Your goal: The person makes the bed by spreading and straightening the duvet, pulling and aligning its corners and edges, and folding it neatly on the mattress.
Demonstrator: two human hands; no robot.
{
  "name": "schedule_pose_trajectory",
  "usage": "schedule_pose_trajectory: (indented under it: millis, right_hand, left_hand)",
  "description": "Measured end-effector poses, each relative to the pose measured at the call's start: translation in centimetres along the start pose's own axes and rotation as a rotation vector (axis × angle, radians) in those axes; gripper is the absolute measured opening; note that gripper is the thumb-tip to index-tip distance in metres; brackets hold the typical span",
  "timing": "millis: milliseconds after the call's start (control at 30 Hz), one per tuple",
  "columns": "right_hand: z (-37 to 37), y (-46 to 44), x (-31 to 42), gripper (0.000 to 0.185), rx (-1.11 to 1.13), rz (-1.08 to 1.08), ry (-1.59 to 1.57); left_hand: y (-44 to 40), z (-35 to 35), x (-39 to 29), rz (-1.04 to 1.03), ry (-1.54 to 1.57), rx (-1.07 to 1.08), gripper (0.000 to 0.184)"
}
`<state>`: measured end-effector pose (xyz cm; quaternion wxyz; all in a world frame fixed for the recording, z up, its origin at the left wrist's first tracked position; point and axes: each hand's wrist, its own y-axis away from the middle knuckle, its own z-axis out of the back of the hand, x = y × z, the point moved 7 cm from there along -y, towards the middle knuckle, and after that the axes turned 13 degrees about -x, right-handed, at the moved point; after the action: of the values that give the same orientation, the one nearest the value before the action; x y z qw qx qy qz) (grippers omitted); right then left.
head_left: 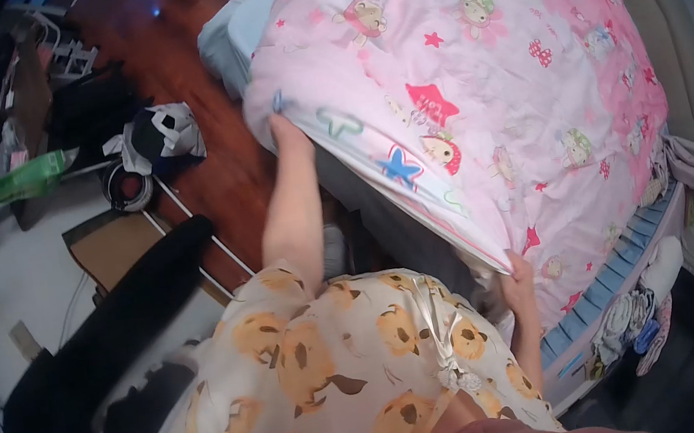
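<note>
A pink quilt printed with cartoon figures and stars is spread over the bed. My left hand grips its near edge at the left, fingers closed and partly hidden by the cloth. At the lower right, my right hand pinches the same edge near a corner. Between both hands the edge is drawn fairly straight and lifted, with a dark gap beneath it. A light blue sheet or bedding piece shows past the quilt's far left side.
Blue pleated trim runs along the bed's right side, where several clothes hang. On the left, a rack holds a green package and a black-and-white bag. Reddish wooden floor lies between rack and bed.
</note>
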<state>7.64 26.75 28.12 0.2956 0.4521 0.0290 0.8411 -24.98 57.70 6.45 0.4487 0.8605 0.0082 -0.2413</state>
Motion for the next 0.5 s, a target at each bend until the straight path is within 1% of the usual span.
schedule_pose_trajectory:
  millis: [33,67,100,133,167,200,233,267,300,333,367,400,433,467,500]
  right_hand:
    - [-1.5,-0.3,-1.2,0.012,0.074,0.029,0.096]
    - [-2.3,-0.4,-1.9,0.010,0.058,0.074,0.131]
    - [-2.8,-0.8,-2.1,0.010,0.056,0.081,0.117]
    - [-3.1,-0.9,-2.4,0.011,0.054,0.062,0.108]
    - [-3.3,-0.6,-3.0,0.013,0.056,0.038,0.100]
    - [-4.0,-0.3,-4.2,0.013,0.060,0.035,0.087]
    - [-5.4,-0.4,-5.3,0.015,0.072,0.168,0.127]
    - [-7.0,-0.3,-6.2,0.017,0.080,0.299,0.168]
    - [-8.5,-0.4,-6.7,0.017,0.076,0.294,0.159]
    - [-10.7,-0.6,-6.8,0.020,0.109,0.284,0.173]
    - [-12.7,-0.5,-7.4,0.023,0.141,0.278,0.190]
    - [-14.7,-0.6,-10.1,0.025,0.170,0.184,0.227]
    - [-16.5,-0.6,-12.9,0.029,0.204,0.094,0.265]
    - [-17.4,-0.4,-14.3,0.029,0.210,0.106,0.264]
    - [-18.9,0.4,-16.2,0.029,0.355,-0.013,0.232]
  left_hand:
    - [-1.5,-2.3,-2.5,-0.041,-0.100,-0.019,0.049]
    - [-1.1,-6.3,-6.4,-0.158,-0.068,0.076,0.043]
    - [2.6,-10.7,-9.6,-0.037,-0.044,0.263,0.041]
    - [8.9,-14.0,-13.5,-0.379,-0.214,0.477,0.043]
    - [11.8,-13.9,-15.7,-0.376,-0.307,0.471,0.044]
    - [13.6,-14.1,-17.8,-0.388,-0.313,0.627,0.048]
    - [13.7,-12.7,-19.9,-0.478,-0.372,0.576,0.050]
    - [11.5,-10.5,-21.0,-0.498,-0.389,0.522,0.048]
    - [7.9,-6.4,-21.7,-0.463,-0.339,0.395,0.046]
    - [2.2,-0.4,-22.1,-0.549,-0.467,0.205,0.045]
    - [-3.1,7.2,-21.7,-0.379,-0.461,-0.122,0.044]
    - [-1.4,9.8,-20.6,-0.437,-0.422,-0.224,0.042]
    - [-1.6,13.8,-20.1,-0.398,-0.461,-0.451,0.036]
    - [-0.5,15.3,-20.3,-0.471,-0.551,-0.506,0.032]
    - [0.4,15.9,-20.1,-0.482,-0.543,-0.515,0.032]
